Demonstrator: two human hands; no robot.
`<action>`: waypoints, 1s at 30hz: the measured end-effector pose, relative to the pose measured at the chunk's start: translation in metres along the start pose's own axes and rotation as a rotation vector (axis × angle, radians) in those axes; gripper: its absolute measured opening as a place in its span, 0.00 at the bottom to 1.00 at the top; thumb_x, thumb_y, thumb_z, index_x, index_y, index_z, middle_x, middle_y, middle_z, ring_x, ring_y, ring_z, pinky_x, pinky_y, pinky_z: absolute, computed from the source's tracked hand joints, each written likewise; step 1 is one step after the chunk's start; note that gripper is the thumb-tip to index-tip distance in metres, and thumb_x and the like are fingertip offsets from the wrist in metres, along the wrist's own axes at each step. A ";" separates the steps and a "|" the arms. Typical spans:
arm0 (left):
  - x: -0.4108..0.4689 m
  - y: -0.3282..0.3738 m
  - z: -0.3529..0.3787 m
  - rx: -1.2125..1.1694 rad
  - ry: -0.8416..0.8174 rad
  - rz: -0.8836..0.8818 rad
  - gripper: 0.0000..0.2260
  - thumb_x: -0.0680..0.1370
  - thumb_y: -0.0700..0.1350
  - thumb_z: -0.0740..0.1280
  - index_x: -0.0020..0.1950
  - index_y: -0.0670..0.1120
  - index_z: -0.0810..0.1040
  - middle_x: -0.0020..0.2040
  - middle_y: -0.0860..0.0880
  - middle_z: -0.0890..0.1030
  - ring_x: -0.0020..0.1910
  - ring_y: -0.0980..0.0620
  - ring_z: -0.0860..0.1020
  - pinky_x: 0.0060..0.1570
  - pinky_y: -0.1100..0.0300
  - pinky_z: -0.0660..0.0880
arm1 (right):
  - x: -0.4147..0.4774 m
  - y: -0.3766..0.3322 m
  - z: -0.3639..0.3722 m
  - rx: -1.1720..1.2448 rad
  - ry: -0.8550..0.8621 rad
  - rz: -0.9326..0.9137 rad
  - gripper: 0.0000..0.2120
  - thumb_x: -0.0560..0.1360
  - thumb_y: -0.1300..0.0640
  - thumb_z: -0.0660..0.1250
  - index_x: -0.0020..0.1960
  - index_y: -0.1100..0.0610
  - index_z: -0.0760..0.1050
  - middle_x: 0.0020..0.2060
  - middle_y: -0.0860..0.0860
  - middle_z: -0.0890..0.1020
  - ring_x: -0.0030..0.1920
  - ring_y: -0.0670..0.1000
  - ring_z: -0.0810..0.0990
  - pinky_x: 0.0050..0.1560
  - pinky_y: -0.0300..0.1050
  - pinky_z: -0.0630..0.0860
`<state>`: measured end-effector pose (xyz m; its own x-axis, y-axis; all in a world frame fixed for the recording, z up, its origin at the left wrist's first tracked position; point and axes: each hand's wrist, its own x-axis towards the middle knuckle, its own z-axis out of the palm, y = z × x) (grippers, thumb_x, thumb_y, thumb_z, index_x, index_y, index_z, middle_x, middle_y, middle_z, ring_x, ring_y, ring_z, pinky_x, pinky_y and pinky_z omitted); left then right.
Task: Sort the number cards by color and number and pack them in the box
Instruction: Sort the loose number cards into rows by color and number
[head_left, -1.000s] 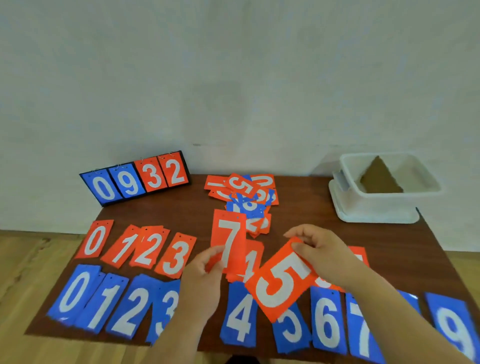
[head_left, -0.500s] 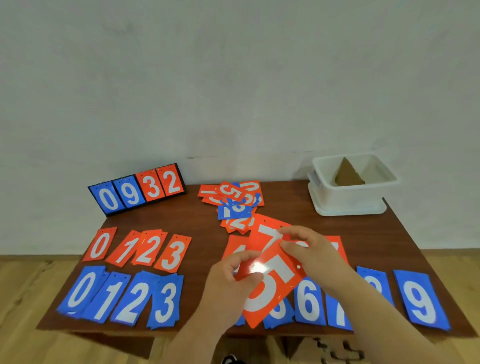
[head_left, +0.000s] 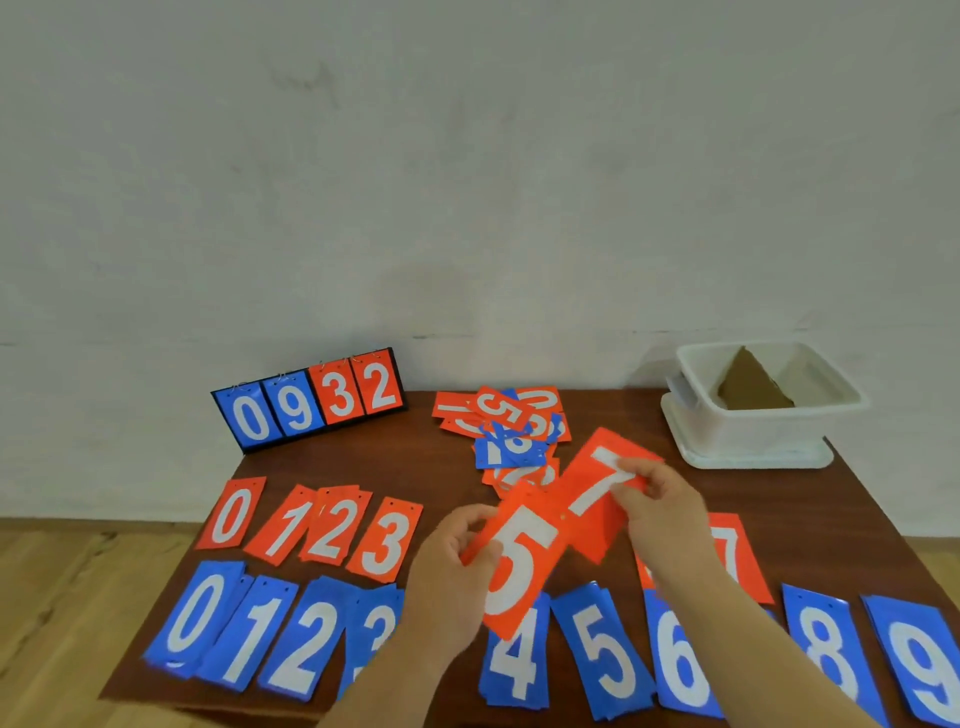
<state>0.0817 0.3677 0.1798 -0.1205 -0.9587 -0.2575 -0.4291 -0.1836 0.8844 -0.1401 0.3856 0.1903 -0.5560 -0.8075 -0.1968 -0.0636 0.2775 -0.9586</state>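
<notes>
Number cards (head_left: 384, 540) in rows, white box (head_left: 748, 431)

1. You work at a dark brown wooden table (head_left: 431, 467).
2. At its back left corner stands a scoreboard stand (head_left: 311, 402) — its faces read blue 0, blue 9, red 3, red 2.
3. At the back middle lies a loose heap (head_left: 511, 431) of red and blue cards, overlapping at all angles.
4. At the back right, the white box (head_left: 753, 421) sits on a flat white lid (head_left: 753, 461).
5. On your left, red cards lie side by side from red 0 (head_left: 232, 514) to red 3 (head_left: 385, 540); a red 7 (head_left: 737, 556) lies well apart on the right.
6. Along the edge nearest you runs the blue row — blue 0 (head_left: 195, 618) at the left end, blue 9 (head_left: 922, 675) at the right.
</notes>
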 end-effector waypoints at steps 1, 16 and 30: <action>0.007 -0.006 -0.008 -0.026 0.049 -0.006 0.11 0.82 0.49 0.67 0.60 0.64 0.75 0.61 0.59 0.78 0.55 0.54 0.81 0.48 0.56 0.84 | 0.004 -0.002 0.001 -0.049 0.074 -0.042 0.14 0.79 0.62 0.67 0.57 0.44 0.80 0.42 0.53 0.83 0.36 0.52 0.81 0.39 0.54 0.82; 0.107 -0.055 -0.005 -0.024 -0.099 -0.046 0.14 0.82 0.42 0.67 0.62 0.59 0.78 0.63 0.57 0.77 0.61 0.56 0.77 0.52 0.63 0.78 | 0.007 0.054 -0.018 -0.351 0.317 0.171 0.15 0.82 0.59 0.62 0.61 0.39 0.71 0.52 0.46 0.75 0.44 0.45 0.77 0.36 0.45 0.76; 0.131 -0.041 0.144 0.199 -0.300 -0.063 0.13 0.80 0.42 0.69 0.60 0.57 0.76 0.58 0.55 0.79 0.53 0.58 0.76 0.38 0.69 0.71 | 0.033 0.133 -0.108 -0.475 0.264 0.377 0.13 0.83 0.56 0.63 0.66 0.45 0.70 0.54 0.47 0.76 0.43 0.42 0.76 0.34 0.36 0.71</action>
<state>-0.0452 0.2810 0.0544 -0.3326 -0.8354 -0.4375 -0.6059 -0.1662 0.7780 -0.2567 0.4521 0.0788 -0.7922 -0.4721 -0.3868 -0.1494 0.7645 -0.6271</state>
